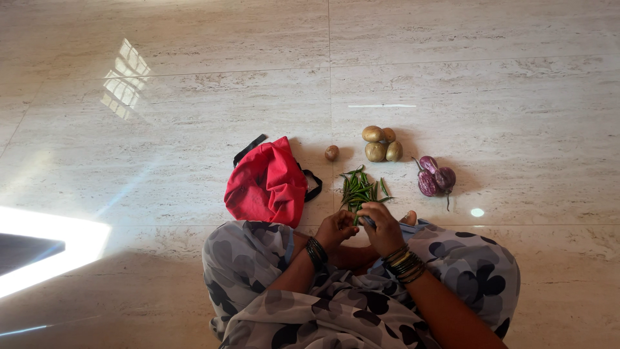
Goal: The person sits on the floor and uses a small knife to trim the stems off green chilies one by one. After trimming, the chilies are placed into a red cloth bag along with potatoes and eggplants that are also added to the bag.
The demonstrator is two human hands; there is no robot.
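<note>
I sit on the floor with both hands together over the near end of a pile of green chillies [360, 187]. My left hand [336, 229] and my right hand [382, 226] both pinch at chillies from the pile's near edge; the fingers curl closed around the stems. Dark bangles ring both wrists. My knees in grey patterned cloth [258, 252] frame the hands.
A red cloth bag [268, 184] with black straps lies left of the chillies. Beyond them sit three potatoes [381, 143], a small brownish onion [331, 152] and purple brinjals [436, 178]. The floor is glossy beige marble tile with bright glare at left.
</note>
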